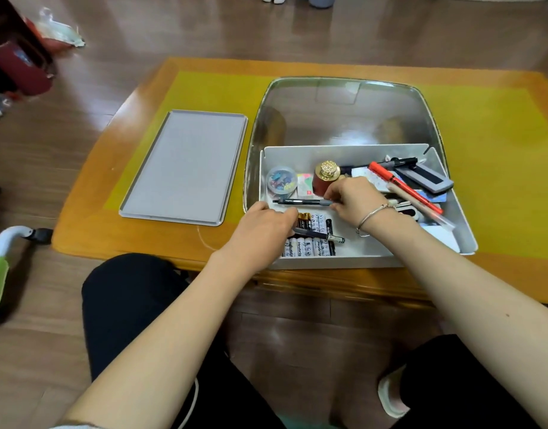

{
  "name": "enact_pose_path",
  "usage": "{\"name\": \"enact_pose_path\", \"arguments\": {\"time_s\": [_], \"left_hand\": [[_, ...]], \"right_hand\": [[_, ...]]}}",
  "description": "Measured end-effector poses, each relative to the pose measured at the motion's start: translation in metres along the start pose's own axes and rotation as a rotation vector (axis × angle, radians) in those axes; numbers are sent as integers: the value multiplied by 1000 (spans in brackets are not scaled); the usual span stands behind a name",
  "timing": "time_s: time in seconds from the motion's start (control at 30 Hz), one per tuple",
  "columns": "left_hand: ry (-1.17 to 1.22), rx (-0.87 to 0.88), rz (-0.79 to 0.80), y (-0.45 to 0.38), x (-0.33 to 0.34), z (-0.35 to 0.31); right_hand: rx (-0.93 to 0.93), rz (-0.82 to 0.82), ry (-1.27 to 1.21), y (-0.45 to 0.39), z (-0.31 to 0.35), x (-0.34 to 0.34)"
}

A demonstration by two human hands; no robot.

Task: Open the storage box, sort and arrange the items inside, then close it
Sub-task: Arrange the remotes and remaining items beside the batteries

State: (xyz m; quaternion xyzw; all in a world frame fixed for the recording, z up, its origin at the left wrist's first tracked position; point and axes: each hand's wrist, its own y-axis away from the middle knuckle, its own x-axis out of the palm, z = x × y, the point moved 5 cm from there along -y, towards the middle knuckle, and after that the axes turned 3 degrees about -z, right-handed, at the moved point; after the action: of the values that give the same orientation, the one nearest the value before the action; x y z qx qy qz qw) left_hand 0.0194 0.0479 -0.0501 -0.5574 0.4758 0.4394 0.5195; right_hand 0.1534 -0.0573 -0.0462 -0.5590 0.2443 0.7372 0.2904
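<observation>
The white storage box (464,233) stands open on the table, its clear lid (337,116) raised behind it. My right hand (356,196) pinches the grey end of a black pen (297,201) that lies across the box. My left hand (263,224) reaches in over the near left corner, its fingertips on the batteries (310,243) and a dark marker (319,235). A round tub of coloured clips (281,180), a red jar with a gold top (325,178) and sticky notes (305,185) sit at the back left. A red pen (402,187), a grey eraser block (427,178) and more pens pile up at the right.
A grey tray (186,165) lies on the yellow mat (498,150) left of the box. The wooden table's near edge (328,283) runs just above my knees. A chair handle (16,236) and clutter stand on the floor at the left.
</observation>
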Motion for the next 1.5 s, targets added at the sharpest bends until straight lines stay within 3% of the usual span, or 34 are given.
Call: {"name": "enact_pose_path", "arguments": {"time_s": [0.17, 0.57, 0.7, 0.93, 1.1, 1.27, 1.5], "left_hand": [[61, -15, -14, 1, -1, 1], [25, -4, 129, -1, 2, -2], [-4, -1, 208, -4, 2, -1], [-69, -92, 188, -10, 0, -10], [3, -239, 333, -25, 0, -20], [104, -362, 498, -34, 13, -25], [100, -376, 598, -28, 29, -25]], "right_hand": [[-34, 24, 37, -4, 6, 5], [-64, 156, 266, -7, 14, 15], [-97, 141, 274, -8, 16, 19], [-157, 117, 310, -7, 15, 23], [-108, -59, 126, 5, 2, -16], [146, -372, 57, 24, -48, -71], [270, -297, 50, 6, -88, -76]]}}
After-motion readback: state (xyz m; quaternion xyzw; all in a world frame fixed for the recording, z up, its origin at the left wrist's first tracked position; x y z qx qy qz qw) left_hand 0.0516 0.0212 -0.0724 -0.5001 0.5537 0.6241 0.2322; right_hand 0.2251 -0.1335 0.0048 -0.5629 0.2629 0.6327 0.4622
